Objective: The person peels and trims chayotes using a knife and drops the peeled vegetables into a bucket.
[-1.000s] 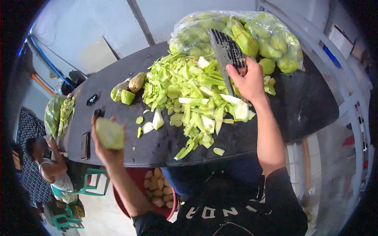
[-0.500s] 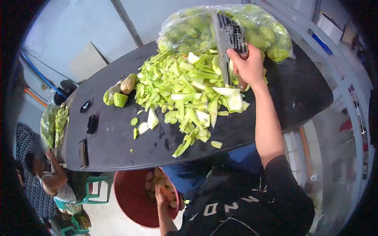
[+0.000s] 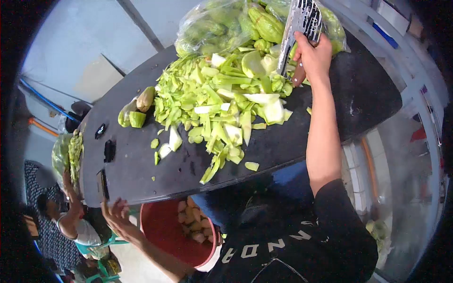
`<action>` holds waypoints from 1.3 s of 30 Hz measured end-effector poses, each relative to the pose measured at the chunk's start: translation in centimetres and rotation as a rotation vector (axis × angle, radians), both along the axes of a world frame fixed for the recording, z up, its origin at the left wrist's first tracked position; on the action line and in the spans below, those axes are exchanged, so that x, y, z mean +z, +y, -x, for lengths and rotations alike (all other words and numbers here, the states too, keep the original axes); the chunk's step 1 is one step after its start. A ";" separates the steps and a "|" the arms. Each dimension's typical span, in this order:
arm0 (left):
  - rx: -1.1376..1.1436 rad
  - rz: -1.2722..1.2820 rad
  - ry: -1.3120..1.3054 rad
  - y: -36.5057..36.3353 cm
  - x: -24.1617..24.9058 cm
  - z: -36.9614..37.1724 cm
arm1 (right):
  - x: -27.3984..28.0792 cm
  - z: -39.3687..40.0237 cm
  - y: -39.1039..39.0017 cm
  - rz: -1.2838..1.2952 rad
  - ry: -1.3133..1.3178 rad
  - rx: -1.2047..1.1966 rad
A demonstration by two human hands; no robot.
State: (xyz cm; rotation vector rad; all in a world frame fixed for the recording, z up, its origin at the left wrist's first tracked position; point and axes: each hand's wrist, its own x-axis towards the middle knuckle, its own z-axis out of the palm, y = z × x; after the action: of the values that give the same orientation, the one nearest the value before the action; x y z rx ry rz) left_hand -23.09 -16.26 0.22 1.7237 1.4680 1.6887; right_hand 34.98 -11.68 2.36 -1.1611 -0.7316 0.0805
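Observation:
My right hand [image 3: 315, 57] is wrapped round the brown handle of a cleaver [image 3: 300, 23]. Its wide blade, smeared with dark and white patches, points up and away from me, in front of a clear plastic bag [image 3: 207, 28] of green chayotes [image 3: 266, 23]. Below the blade lies a heap of green peelings and pale cut pieces [image 3: 217, 94]. My left hand [image 3: 120, 218] is by the table's near edge at the left, fingers apart and nothing visible in it. Beside that forearm stands a red tub [image 3: 163, 231] with peeled pale pieces [image 3: 193, 219] inside.
On the dark table [image 3: 358, 99], a few chayotes [image 3: 137, 119] lie left of the heap. Small black objects [image 3: 109, 151] and a dark flat object [image 3: 101, 186] line the left side. A person [image 3: 78, 226] sits beyond, near another bag of greens [image 3: 61, 153].
My left hand has come out of the red tub and swung left to the table edge. My right hand has moved the cleaver slightly up and right, uncovering chayotes in the bag.

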 end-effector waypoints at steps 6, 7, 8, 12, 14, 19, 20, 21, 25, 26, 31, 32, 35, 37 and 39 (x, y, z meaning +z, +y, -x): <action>-0.243 0.357 1.023 9.6 1.3 -10.7 | -0.4 -0.7 0.4 0.016 0.061 -0.013; -0.185 0.266 1.222 9.4 1.3 -13.1 | -0.2 -0.6 0.1 0.058 0.047 -0.046; -0.219 0.232 1.102 9.2 1.4 -14.8 | 0.2 -0.9 0.4 0.040 0.050 -0.047; -0.448 0.087 0.869 5.2 -1.5 -19.6 | 0.0 -0.9 -0.1 0.016 0.032 -0.039; -0.500 -0.008 1.048 3.4 -2.7 -22.1 | 0.0 -0.1 -0.2 0.010 -0.009 -0.029; -0.370 0.006 1.197 6.9 -4.9 -26.2 | 0.2 1.2 0.1 0.059 -0.010 -0.028; -0.342 -0.020 1.160 8.4 -5.3 -26.7 | 0.1 1.1 0.1 0.057 -0.013 -0.034; -0.338 0.033 1.139 9.8 -4.9 -27.6 | 0.1 1.0 0.2 0.040 -0.025 -0.031; -0.243 -0.002 1.074 16.3 -4.0 -29.7 | -0.1 0.4 0.2 0.018 -0.021 -0.025; -0.247 0.010 1.046 18.0 -3.9 -29.8 | -0.2 0.2 0.3 0.025 -0.006 -0.025; -0.189 -0.025 1.067 22.4 -2.5 -31.0 | 0.0 0.3 0.2 0.022 0.001 -0.062; -0.165 -0.026 1.024 23.2 -2.2 -31.2 | 0.0 0.3 0.1 0.008 0.010 -0.038; -0.088 0.096 1.030 27.5 -1.5 -31.2 | 0.0 0.3 0.1 0.089 -0.004 -0.073; -0.122 0.250 1.139 27.1 1.6 -32.2 | -0.6 -0.6 0.8 0.047 -0.096 -0.154; -0.080 0.280 1.187 25.1 5.6 -33.6 | -0.8 -0.8 0.7 0.120 -0.099 -0.188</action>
State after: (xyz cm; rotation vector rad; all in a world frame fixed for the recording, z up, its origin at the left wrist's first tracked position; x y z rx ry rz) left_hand 10.50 8.85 5.82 2.6744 1.8351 0.2416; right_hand 35.76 -10.99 1.52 -1.3515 -0.7087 -0.0921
